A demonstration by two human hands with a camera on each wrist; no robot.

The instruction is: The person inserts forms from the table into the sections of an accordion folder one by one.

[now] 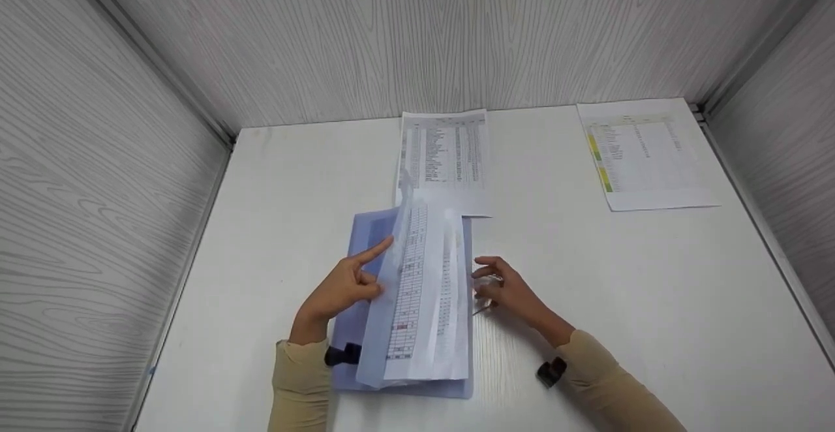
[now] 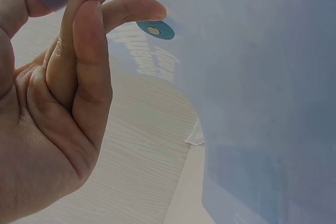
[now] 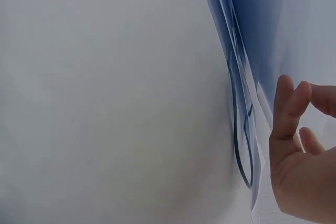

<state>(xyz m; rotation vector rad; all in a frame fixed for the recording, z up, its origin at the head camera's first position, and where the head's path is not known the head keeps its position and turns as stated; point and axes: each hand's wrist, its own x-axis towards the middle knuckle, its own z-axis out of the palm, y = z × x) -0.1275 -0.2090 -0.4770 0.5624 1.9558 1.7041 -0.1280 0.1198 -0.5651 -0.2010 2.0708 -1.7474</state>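
A translucent blue plastic document folder (image 1: 468, 354) lies on the table with its cover (image 1: 385, 327) raised. Printed sheets (image 1: 424, 314) show inside it. My left hand (image 1: 342, 288) touches the left side of the raised cover, index finger extended. Close to one fingertip in the left wrist view is a round teal button (image 2: 161, 31) on the plastic. Beside the folder's right edge is my right hand (image 1: 505, 288), its fingers loosely bent; I see nothing held. The right wrist view shows a dark cord-like loop (image 3: 251, 179) along the folder's edge, left of the fingers.
A printed table sheet (image 1: 447, 151) lies behind the folder, its lower part overlapped by the raised pages. Another sheet with yellow and green marks (image 1: 646, 158) lies at the back right of the white table (image 1: 274, 223). Wood-grain panels (image 1: 424, 40) stand around it.
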